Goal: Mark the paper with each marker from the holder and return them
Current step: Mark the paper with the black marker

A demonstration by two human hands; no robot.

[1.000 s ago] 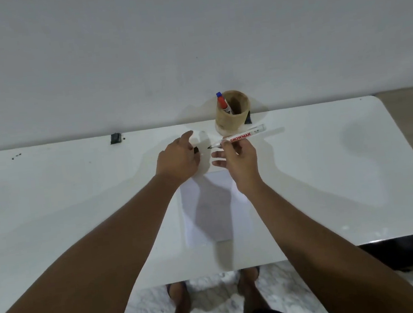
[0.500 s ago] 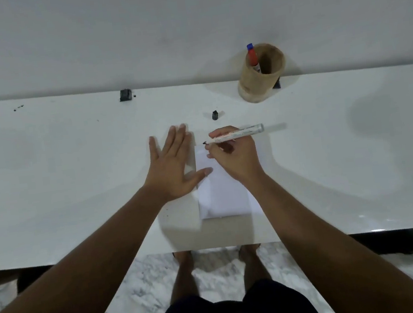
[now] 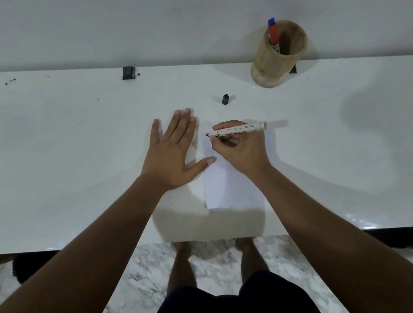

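Note:
A white sheet of paper [image 3: 225, 187] lies on the white table [image 3: 71, 151] in front of me. My right hand [image 3: 242, 149] grips an uncapped white marker [image 3: 238, 129] with a black tip pointing left, held over the paper's far end. My left hand [image 3: 174, 152] rests flat, fingers spread, on the table at the paper's left edge, thumb on the sheet. The marker's black cap [image 3: 225, 99] lies on the table beyond the paper. A tan round holder [image 3: 277, 55] at the back right holds a red marker with a blue end [image 3: 273, 33].
A small black object [image 3: 127, 72] sits at the table's far edge by the wall. Another dark object [image 3: 293, 69] peeks out behind the holder. Small dark specks [image 3: 10, 81] lie at the far left. My feet stand on marble floor [image 3: 212, 261] below the near edge.
My left hand put the black cap down on the table and came to lie flat beside the paper. My right hand brought the uncapped marker toward the paper. The view tilted down.

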